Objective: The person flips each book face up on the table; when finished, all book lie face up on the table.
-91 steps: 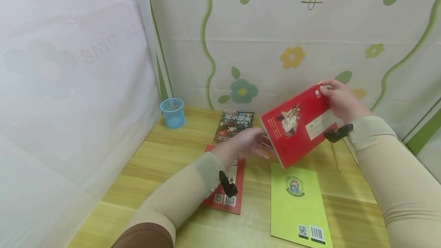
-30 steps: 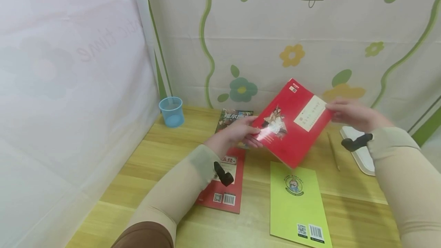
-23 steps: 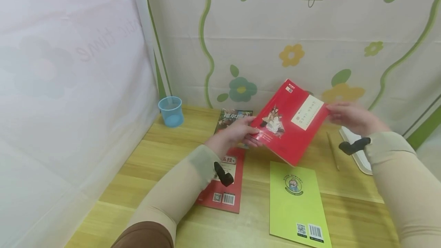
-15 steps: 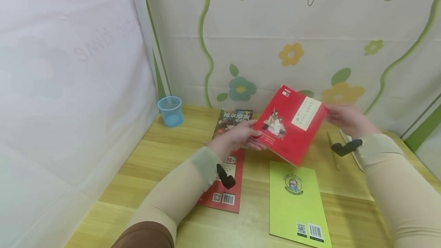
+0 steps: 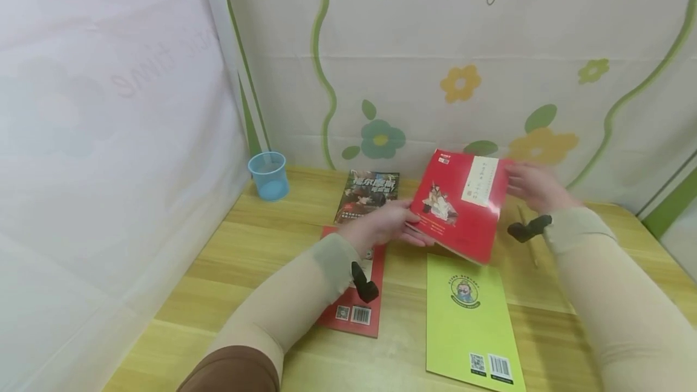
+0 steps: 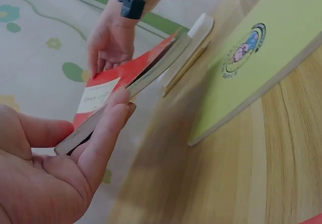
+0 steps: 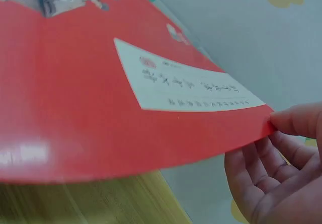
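A red book [image 5: 463,210] with a cream title label is held tilted above the table, cover up, between both hands. My left hand [image 5: 389,224] grips its left edge, thumb on the cover and fingers beneath, as the left wrist view shows. With thumb and fingers my right hand [image 5: 536,186] pinches the far right corner, seen close up in the right wrist view. Below the red book lies a yellow-green book [image 5: 468,331], back cover up. Another red book [image 5: 354,313] lies under my left forearm, partly hidden. Behind it is a dark illustrated book [image 5: 367,192].
A blue plastic cup [image 5: 269,177] stands at the table's back left. To the right, a thin wooden stick [image 5: 530,241] lies beside a white case [image 6: 201,28]. Patterned white cloth [image 5: 414,47] hangs behind and along the left of the wooden table [image 5: 239,271].
My left hand has taken hold of the red book, and my right hand has shifted its grip along it. The book has turned toward upright lettering and come lower.
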A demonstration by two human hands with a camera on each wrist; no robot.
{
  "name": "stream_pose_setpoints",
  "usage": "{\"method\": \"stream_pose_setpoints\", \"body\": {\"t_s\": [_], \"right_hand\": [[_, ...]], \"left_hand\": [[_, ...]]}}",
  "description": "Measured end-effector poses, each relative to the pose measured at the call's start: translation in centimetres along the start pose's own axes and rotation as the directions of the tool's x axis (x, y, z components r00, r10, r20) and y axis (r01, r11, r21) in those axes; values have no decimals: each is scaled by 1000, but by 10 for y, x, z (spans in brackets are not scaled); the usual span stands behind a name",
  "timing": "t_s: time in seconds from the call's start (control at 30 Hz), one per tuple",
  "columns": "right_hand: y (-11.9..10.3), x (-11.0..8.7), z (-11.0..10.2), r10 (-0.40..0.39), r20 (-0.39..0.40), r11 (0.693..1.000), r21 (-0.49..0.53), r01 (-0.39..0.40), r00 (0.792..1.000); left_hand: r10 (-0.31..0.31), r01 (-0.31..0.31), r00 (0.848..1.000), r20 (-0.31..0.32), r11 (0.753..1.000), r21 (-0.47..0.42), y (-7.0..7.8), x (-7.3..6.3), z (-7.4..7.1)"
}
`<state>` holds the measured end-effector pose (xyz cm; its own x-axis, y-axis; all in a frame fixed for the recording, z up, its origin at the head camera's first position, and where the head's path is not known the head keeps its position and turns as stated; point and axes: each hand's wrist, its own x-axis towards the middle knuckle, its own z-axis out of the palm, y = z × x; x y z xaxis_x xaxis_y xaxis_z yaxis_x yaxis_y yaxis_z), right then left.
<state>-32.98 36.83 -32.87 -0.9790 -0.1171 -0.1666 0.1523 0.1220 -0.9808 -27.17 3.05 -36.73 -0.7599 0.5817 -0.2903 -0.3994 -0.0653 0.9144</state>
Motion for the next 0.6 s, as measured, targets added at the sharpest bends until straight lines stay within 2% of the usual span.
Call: {"method": "stream_pose_setpoints", "body": {"t_s": [0.2,0.33,0.47,0.6], "right_hand": [[0,13,6,-19,-67,995,-104,12,998],[-3,17,8,-29,-95,978,-209,9,995],[-6,21,13,-21,-105,976,-217,-2,994],[-10,22,19,-11,-133,980,-196,-16,991]], "left_hand": [[-36,36,999,-4,995,88,-6,6,4],[-28,33,999,-22,977,213,-13,10,6],[-24,38,999,-46,950,309,-17,13,8],[-30,61,994,-101,945,323,-17,14,9]]}}
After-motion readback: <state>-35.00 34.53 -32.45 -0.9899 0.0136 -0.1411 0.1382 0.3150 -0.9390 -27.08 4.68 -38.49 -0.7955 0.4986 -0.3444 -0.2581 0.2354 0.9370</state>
